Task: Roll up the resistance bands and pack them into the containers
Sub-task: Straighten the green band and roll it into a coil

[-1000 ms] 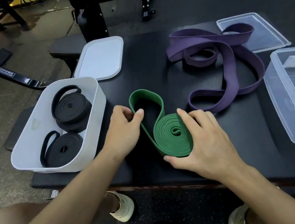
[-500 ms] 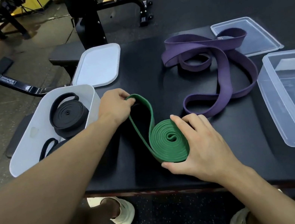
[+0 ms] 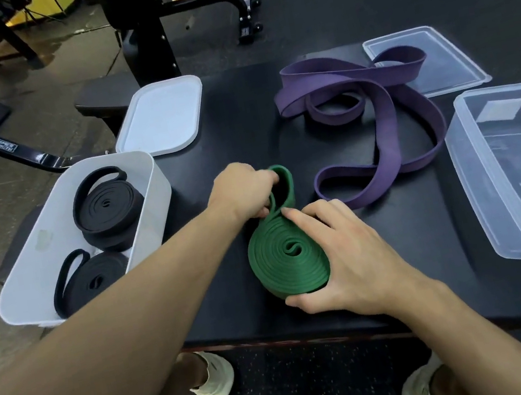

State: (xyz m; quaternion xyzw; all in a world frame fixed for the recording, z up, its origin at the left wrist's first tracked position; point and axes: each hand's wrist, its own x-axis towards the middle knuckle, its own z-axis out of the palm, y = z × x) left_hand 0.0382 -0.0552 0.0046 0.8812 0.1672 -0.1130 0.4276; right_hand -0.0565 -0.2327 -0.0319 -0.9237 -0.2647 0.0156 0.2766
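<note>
While the right hand [image 3: 348, 251] cups the coiled green band [image 3: 289, 258] near the tabletop's [image 3: 405, 276] front edge, the left hand [image 3: 244, 189] pinches its loose loop.
Two black rolls [image 3: 105, 214] fill the white container [image 3: 154, 195] at the left edge; floor-frame lettering is unreadable.

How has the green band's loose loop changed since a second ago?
Yes, it has shrunk. The green band coil has grown, and the left hand now holds the loop's end close to the coil, nearer the right hand, no longer level with the white bin rim.
</note>
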